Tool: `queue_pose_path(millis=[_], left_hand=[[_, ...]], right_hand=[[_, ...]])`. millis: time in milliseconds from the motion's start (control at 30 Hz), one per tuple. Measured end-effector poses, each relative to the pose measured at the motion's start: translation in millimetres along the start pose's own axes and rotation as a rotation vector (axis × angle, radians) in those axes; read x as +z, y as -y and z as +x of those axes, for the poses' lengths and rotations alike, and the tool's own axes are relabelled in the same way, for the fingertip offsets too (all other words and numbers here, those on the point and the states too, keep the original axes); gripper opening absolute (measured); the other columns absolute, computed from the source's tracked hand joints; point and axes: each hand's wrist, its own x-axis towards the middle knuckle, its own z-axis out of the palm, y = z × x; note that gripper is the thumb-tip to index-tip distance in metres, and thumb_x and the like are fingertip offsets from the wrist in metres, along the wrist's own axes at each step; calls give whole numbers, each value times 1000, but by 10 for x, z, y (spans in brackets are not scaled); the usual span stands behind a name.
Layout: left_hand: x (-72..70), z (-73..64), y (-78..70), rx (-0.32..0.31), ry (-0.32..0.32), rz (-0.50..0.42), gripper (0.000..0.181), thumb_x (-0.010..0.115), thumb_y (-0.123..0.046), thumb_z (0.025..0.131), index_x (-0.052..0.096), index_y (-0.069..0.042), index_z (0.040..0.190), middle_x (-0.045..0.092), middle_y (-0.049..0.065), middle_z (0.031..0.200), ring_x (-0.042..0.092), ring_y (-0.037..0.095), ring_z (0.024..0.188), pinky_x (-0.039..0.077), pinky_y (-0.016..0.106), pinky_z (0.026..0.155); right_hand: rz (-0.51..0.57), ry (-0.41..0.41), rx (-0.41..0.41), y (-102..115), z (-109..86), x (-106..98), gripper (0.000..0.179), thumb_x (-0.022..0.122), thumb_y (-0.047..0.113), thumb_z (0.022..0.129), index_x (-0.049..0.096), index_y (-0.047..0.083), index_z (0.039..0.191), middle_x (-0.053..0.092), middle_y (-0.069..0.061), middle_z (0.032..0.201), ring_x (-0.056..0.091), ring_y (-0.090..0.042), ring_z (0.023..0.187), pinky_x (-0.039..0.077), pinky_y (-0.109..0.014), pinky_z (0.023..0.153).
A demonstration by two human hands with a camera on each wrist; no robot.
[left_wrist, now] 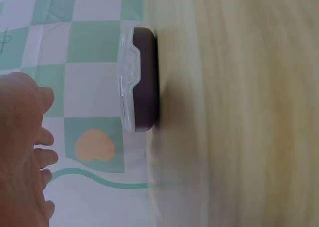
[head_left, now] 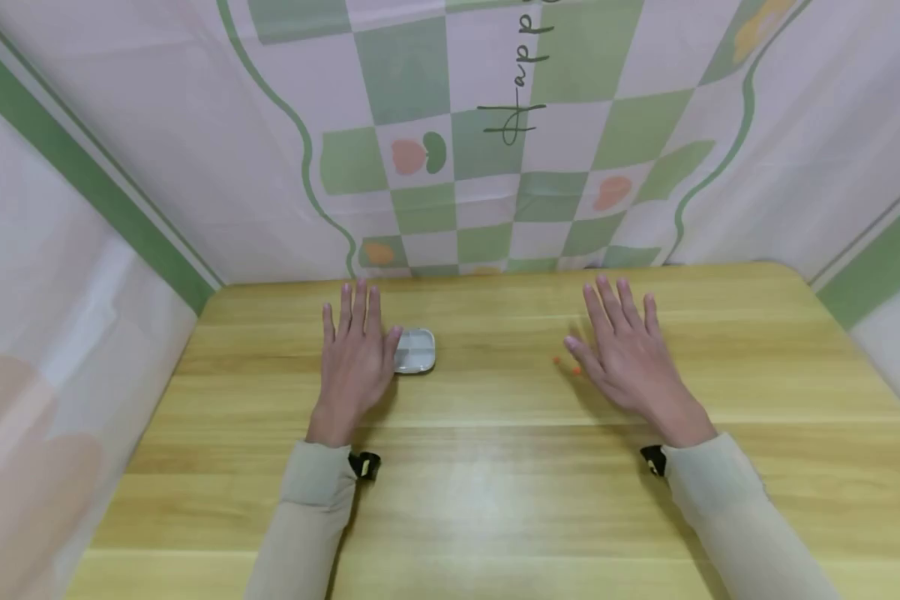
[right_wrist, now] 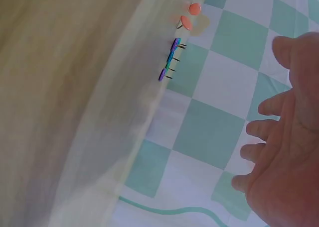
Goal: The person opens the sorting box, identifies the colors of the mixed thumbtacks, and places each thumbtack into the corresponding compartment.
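My left hand [head_left: 354, 362] hovers palm down over the left of the table, fingers straight. Its thumb overlaps the edge of a small case [head_left: 417, 350] with compartments. From the left wrist view, the case [left_wrist: 144, 82] has a clear lid, closed, on a dark base, and the hand is apart from it. Over the right side, my right hand [head_left: 630, 362] is held palm down with fingers extended, gripping nothing. Orange thumbtacks [head_left: 577, 370] lie beside its thumb. Several shiny purple, blue and green thumbtacks [right_wrist: 170, 57] stand in a row near the orange thumbtack [right_wrist: 186, 22]; in the head view the hand hides them.
The wooden table [head_left: 487, 500] has rounded far corners. Behind it hangs a green-and-white checkered cloth [head_left: 483, 200], reaching down to the far edge. Pale cloth [head_left: 67, 275] also hangs along the left side. Both wrists wear dark straps.
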Motion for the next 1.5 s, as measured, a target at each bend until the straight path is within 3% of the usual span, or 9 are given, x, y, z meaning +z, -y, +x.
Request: queue_pose_path(millis=[233,400,500,667,833,967,1133,1267,1500], left_hand=[[-33,14,-4,17,45,-95,67,40,-38,110,24,7,157,19,26,163,13,41,152,6,56,121],[-58,10,26,31,154,-166,74,50,-47,105,32,5,155,32,26,159,24,41,149,8,55,122],[-70,11,47,35,228,-219,84,64,-50,98,34,5,154,36,23,158,29,39,147,10,55,121],[-81,74,80,53,302,-289,94,84,-41,84,38,5,152,41,23,155,37,40,143,17,56,120],[-71,115,101,37,372,-315,89,85,-29,82,40,6,151,46,25,150,44,41,136,31,53,115],[-44,120,99,38,391,-331,78,85,-25,83,49,5,145,55,22,141,55,36,122,44,49,104],[-29,109,51,37,382,-324,72,86,-25,81,55,5,139,60,20,130,58,32,108,51,46,93],[-17,93,-50,34,373,-313,72,87,-27,81,56,5,138,61,19,128,58,31,106,51,45,91],[32,50,-312,90,362,-230,68,85,-35,82,60,1,134,63,17,126,58,31,108,46,50,97]], right_hand=[[37,13,-10,-17,-11,-10,77,42,43,109,7,-2,161,4,-26,166,-8,-38,153,-5,-60,119],[75,44,-10,29,9,-7,78,48,43,107,12,-2,161,12,-27,165,4,-44,152,1,-61,119],[94,58,-14,69,17,-2,79,50,43,106,14,-1,161,16,-26,164,9,-46,151,5,-63,119],[118,78,-29,120,3,0,78,50,43,106,15,-2,160,21,-27,163,13,-48,150,6,-63,119],[100,86,-72,165,-18,18,78,51,43,106,18,-3,160,26,-29,160,19,-49,148,11,-65,117],[84,95,-104,229,-32,27,78,53,42,105,19,-3,159,28,-29,160,21,-49,147,13,-66,116],[58,100,-149,335,-32,44,78,55,42,104,22,-3,158,32,-28,158,24,-48,147,16,-65,116],[47,86,-203,435,-19,60,78,60,41,102,26,-3,158,36,-27,156,30,-47,144,20,-64,116],[23,52,-329,604,32,100,73,67,36,98,38,-4,152,48,-24,148,42,-43,137,31,-60,113]])
